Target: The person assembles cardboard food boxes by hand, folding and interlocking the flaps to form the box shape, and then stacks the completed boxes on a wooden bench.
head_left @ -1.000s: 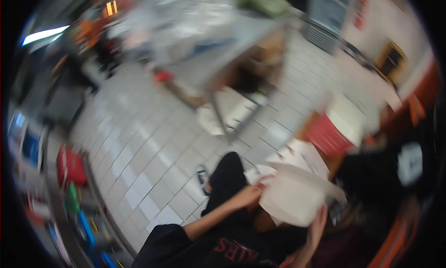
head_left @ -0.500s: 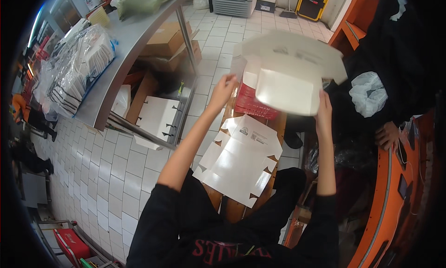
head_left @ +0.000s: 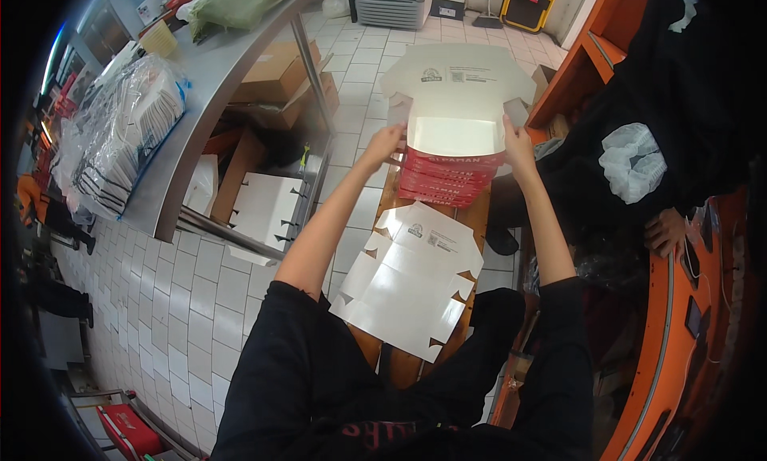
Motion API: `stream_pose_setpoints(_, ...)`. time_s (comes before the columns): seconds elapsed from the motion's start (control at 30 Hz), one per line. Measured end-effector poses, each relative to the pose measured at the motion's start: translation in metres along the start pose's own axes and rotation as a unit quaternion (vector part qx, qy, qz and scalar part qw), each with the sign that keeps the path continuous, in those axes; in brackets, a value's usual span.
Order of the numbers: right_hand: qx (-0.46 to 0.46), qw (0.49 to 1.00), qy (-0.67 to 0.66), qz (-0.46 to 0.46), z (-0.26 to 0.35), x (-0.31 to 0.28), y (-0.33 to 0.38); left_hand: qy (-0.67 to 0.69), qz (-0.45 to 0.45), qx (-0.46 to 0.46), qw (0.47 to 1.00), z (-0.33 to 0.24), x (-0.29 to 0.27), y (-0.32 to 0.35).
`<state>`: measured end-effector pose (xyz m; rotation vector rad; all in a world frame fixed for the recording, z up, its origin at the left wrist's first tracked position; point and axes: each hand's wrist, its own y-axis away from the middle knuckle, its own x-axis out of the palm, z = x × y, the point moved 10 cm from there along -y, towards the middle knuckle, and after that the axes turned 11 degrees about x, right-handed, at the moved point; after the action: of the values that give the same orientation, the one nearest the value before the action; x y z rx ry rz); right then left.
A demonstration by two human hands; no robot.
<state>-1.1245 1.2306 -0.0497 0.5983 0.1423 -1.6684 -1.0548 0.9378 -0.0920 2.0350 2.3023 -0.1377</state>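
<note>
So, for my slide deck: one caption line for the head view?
Both hands, left hand and right hand, hold a folded white box atop a red-sided stack.

To my left stands a steel table (head_left: 209,101): bagged white stacks (head_left: 128,133) lie on it, brown cartons (head_left: 276,73) sit beneath it.

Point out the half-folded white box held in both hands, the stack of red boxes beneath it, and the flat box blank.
half-folded white box (head_left: 452,133), head view, inner floor.
stack of red boxes (head_left: 447,180), head view, front edges.
flat box blank (head_left: 407,281), head view, middle panel.
</note>
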Motion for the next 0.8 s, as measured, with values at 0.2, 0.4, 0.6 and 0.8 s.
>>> stream_pose_setpoints(0.2, -0.061, 0.986, -0.092, 0.121, 0.006, 0.014, 0.010, -0.360, 0.026, 0.255, 0.897, -0.068, 0.024, -0.019)
stream_pose_setpoints(0.4, -0.051, 0.982, -0.009, 0.182, 0.003, 0.014, 0.029, -0.290, 0.056, 0.149, 0.944, -0.039, 0.019, -0.049)
stream_pose_setpoints(0.6, -0.037, 0.953, -0.049, 0.296, 0.000, 0.030, 0.043, -0.267, 0.097, 0.092, 0.954, -0.035, 0.035, -0.047)
stream_pose_setpoints(0.8, -0.038, 0.948, 0.037, 0.313, 0.003, 0.042, 0.039, -0.290, 0.064, 0.079, 0.952, -0.042, 0.026, -0.036)
